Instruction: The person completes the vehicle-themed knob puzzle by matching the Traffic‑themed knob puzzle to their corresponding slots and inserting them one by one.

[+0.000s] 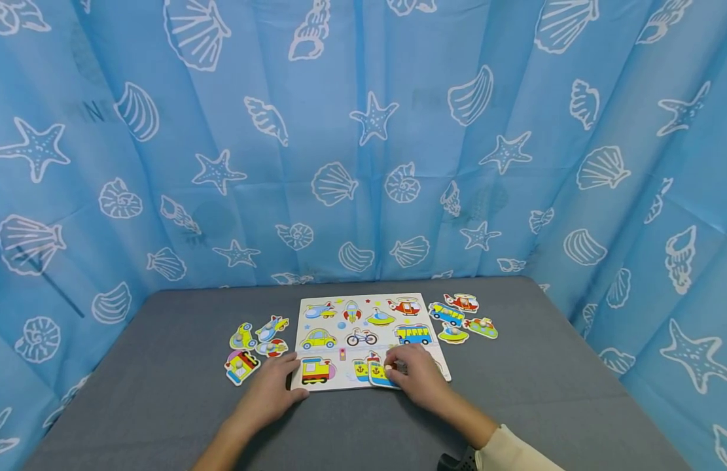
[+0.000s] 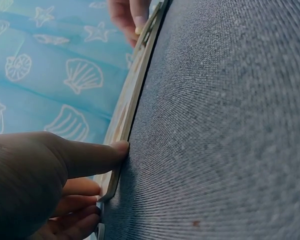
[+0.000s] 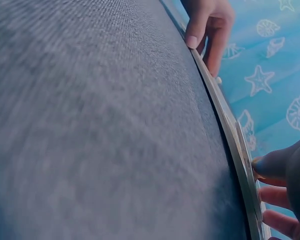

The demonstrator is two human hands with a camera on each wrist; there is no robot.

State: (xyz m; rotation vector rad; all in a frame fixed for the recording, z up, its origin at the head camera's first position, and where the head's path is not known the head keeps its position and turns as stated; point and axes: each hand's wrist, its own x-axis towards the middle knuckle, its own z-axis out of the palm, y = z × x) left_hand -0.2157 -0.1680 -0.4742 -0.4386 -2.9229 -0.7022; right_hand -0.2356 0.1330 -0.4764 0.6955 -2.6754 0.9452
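A wooden peg-puzzle board (image 1: 334, 354) with printed vehicles lies on the table. My left hand (image 1: 271, 387) grips its near left corner; in the left wrist view the thumb (image 2: 97, 157) lies on the front edge and the fingers bend at the side. My right hand (image 1: 421, 378) pinches the white knob of a ship puzzle piece (image 1: 377, 375) between thumb and finger. This piece sits low over the board's front edge, just right of the printed ship (image 1: 360, 370) and partly covering it. In the right wrist view the ship piece (image 3: 246, 142) appears edge-on, slightly raised or tilted.
Left of the board lie loose pieces: a car (image 1: 243, 337), a plane (image 1: 273, 328), a rocket (image 1: 271, 348) and a train (image 1: 242, 367). To its right are a helicopter (image 1: 462, 301), a bus (image 1: 446, 314), a UFO (image 1: 453, 333) and a submarine (image 1: 482, 328). A blue shell-print curtain (image 1: 363, 216) hangs behind the grey table (image 1: 363, 432).
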